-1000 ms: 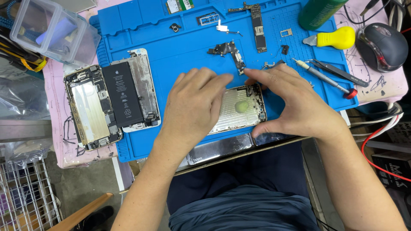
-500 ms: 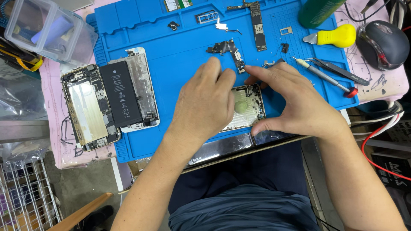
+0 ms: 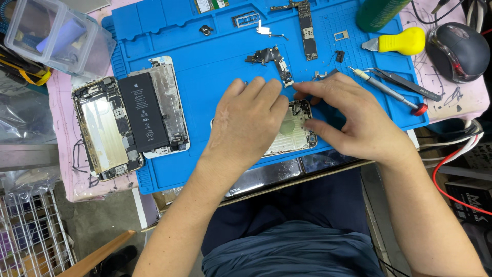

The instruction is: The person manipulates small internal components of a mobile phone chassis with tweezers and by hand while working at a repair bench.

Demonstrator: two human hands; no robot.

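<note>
Both hands work over a stripped silver phone housing [image 3: 292, 134] that lies flat on the blue silicone repair mat [image 3: 205, 92], near the mat's front edge. The left hand [image 3: 248, 120] rests palm-down across the housing's left half, fingers loosely curled and pressing it to the mat; nothing shows pinched between them. The right hand [image 3: 353, 120] comes in from the other side: its index finger reaches along the housing's top edge while the thumb sits against the lower right corner, so it braces the shell rather than closing around it. Whether a small part lies under either fingertip I cannot tell.

Just above the fingers lies a dark flex-cable assembly [image 3: 271, 60], and beside the right hand a slim screwdriver with a red cap [image 3: 389, 92] and black tweezers [image 3: 407, 84]. A long narrow logic board [image 3: 307, 31] lies further back. To the left, apart from the hands, sit an opened phone chassis with a black battery [image 3: 151, 110] and a gold-framed opened phone chassis [image 3: 105, 131].

The risks look like these: a sideways push could slide the housing off the mat's front edge, since it sits close to it; a sweeping knuckle could flick the loose flex cable or tiny brackets out of place; pressing hard on the bare shell could bend it.
</note>
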